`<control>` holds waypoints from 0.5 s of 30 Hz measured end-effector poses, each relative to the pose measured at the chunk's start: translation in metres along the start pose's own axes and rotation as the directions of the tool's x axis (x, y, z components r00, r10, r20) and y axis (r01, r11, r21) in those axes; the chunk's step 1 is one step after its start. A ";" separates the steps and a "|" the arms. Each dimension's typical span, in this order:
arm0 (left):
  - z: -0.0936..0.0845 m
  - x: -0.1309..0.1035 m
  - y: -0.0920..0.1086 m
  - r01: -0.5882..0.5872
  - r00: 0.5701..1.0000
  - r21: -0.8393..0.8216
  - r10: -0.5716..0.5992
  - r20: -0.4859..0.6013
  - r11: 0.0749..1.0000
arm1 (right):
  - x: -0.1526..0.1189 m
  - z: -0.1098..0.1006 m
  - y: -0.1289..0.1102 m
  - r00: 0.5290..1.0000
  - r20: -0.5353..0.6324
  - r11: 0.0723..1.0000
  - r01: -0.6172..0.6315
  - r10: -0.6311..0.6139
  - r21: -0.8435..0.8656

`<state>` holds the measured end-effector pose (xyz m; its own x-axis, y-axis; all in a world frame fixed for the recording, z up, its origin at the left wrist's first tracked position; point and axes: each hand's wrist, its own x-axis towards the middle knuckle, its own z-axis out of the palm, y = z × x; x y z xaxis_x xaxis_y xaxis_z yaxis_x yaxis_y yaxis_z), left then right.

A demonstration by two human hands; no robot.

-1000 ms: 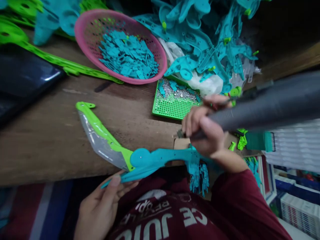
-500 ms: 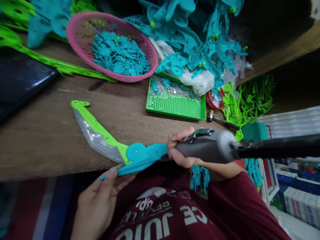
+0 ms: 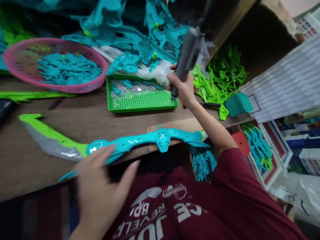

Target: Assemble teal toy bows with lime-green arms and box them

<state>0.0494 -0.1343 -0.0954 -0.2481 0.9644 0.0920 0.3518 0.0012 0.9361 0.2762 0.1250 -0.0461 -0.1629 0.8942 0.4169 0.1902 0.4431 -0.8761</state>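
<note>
A teal and lime-green plastic toy bow [image 3: 140,140] with a clear grey blade-like piece lies along the table's front edge. At its middle is a skull-like emblem. My left hand [image 3: 100,190], blurred, is open over its left part, fingers and thumb apart; whether the fingertips touch it I cannot tell. My right hand [image 3: 184,86] is wrapped round a grey electric screwdriver [image 3: 186,55], held nearly upright. Its tip points down at the right end of a green perforated tray [image 3: 142,107], which holds small silvery screws [image 3: 136,87] and several teal pieces.
A pink basket [image 3: 53,87] of small teal parts stands at the left. Teal mouldings [image 3: 132,43] are heaped behind the tray. Lime-green parts [image 3: 212,85] and a teal box [image 3: 238,105] lie to the right. More teal parts [image 3: 203,163] sit below the table edge.
My right hand has carried the screwdriver from the bow up to the tray, turning it tip down. My left hand has let go of the bow's teal part and opened. The view has shifted right.
</note>
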 end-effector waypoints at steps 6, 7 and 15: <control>0.102 0.067 0.037 -0.537 0.784 0.374 0.284 0.551 0.756 | -0.009 -0.067 -0.006 0.970 0.245 0.936 0.099 -0.015 -0.338; 0.106 0.071 0.034 -0.528 0.782 0.383 0.260 0.566 0.758 | -0.017 -0.087 -0.015 0.965 0.260 0.916 0.115 -0.012 -0.383; 0.099 0.082 0.015 -0.426 0.774 0.317 0.160 0.612 0.847 | -0.088 -0.219 -0.024 0.993 -0.014 0.851 -0.107 0.117 -0.514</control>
<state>0.1236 -0.0290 -0.1075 0.4169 0.9089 0.0131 0.6900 -0.3258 0.6463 0.4975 0.0500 -0.0086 -0.1261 0.9406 0.3151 0.6773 0.3137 -0.6655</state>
